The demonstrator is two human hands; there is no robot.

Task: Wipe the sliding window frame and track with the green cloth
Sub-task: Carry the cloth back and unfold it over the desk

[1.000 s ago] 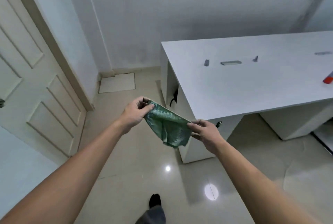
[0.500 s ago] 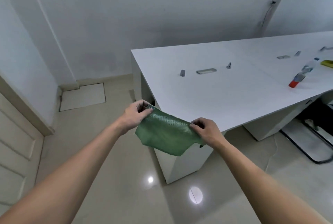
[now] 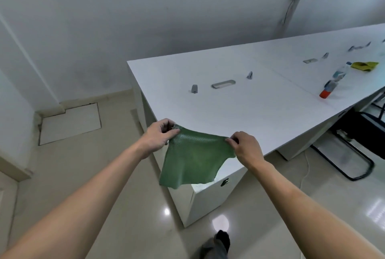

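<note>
Currently both hands hold the green cloth (image 3: 193, 158) stretched out in the air, in front of the near corner of the white desk (image 3: 260, 100); left hand (image 3: 159, 135) pinches the cloth's upper left corner between thumb and curled fingers; right hand (image 3: 246, 148) pinches the upper right corner the same way; top edge is taut between them, the rest hangs loose below, free of the desk and floor. No sliding window, frame or track is in view; only white walls, tiled floor (image 3: 87, 175), the desk top with small metal fittings, a bottle with an orange cap (image 3: 331, 86) lying on it, and a yellow cloth (image 3: 364, 66) farther along. Judgement: step in hand is preparing the cloth, spreading it before wiping; the wipe itself is not yet begun. Next move likely calls for folding or bunching the cloth into one hand for a firm pad, then locating the window and bringing the cloth to its frame; where the window lies cannot be told.
</note>
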